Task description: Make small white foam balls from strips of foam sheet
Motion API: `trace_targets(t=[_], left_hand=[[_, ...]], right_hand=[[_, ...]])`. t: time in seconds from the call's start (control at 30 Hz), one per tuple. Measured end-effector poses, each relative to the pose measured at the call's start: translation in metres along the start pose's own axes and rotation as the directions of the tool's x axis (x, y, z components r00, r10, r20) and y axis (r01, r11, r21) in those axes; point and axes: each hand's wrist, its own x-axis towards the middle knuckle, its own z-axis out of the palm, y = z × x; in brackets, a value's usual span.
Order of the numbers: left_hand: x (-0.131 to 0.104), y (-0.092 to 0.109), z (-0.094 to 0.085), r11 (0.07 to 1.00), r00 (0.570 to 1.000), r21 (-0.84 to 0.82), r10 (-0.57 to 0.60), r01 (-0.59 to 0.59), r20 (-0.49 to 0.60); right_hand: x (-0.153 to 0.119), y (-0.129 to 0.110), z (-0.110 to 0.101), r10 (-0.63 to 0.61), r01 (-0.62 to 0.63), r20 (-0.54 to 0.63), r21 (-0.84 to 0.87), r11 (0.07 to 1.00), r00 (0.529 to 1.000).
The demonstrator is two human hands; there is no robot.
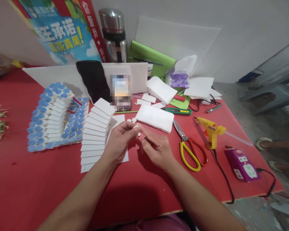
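Small white pieces are pinched between the thumb and fingers of my left hand. My right hand meets it from the right, its index fingertip touching the same pieces and its other fingers curled. Whether the right fingers hold anything is hidden. Under and beside my left hand lies a stepped row of white panels. Just beyond my hands rests a stack of white cards. A model covered in blue and white round pieces stands at the left, with white steps on it.
Scissors, a green cutter, a yellow glue gun and a purple box lie right on the red table. Behind stand a dark phone, a small screen and a steel flask. A person's feet show at right.
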Motion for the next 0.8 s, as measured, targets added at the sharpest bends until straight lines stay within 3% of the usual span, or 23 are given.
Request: trace_targets(t=[0.27,0.33,0.4,0.5,0.57,0.67,0.8], left_hand=[[0.004,0.002,0.000,0.999,1.000,-0.049,0.013,-0.014,-0.017],[0.005,0.002,0.000,0.997,0.999,-0.065,0.037,-0.039,-0.023],[0.004,0.002,0.000,0.996,0.997,-0.046,0.075,-0.076,-0.020],[0.000,0.003,0.002,0.989,0.989,0.034,0.145,-0.147,0.032],[-0.002,0.003,0.002,0.982,0.984,0.091,0.161,-0.167,0.071],[-0.003,0.005,0.001,0.968,0.978,0.161,0.175,-0.192,0.116],[-0.004,0.008,0.000,0.945,0.953,0.216,0.196,-0.246,0.230]], right_hand=[[-0.001,-0.004,-0.005,-0.094,0.090,-0.034,-0.106,0.990,0.995],[0.000,-0.009,-0.006,-0.043,0.037,-0.086,-0.069,0.997,0.995],[0.002,-0.012,-0.007,0.110,-0.099,-0.156,0.079,0.992,0.982],[0.007,-0.012,-0.008,0.384,-0.292,-0.145,0.426,0.856,0.912],[0.011,-0.010,-0.009,0.483,-0.351,-0.083,0.582,0.733,0.872],[0.017,-0.007,-0.010,0.566,-0.435,0.029,0.672,0.599,0.824],[0.018,-0.006,-0.009,0.582,-0.541,0.181,0.648,0.536,0.793]])
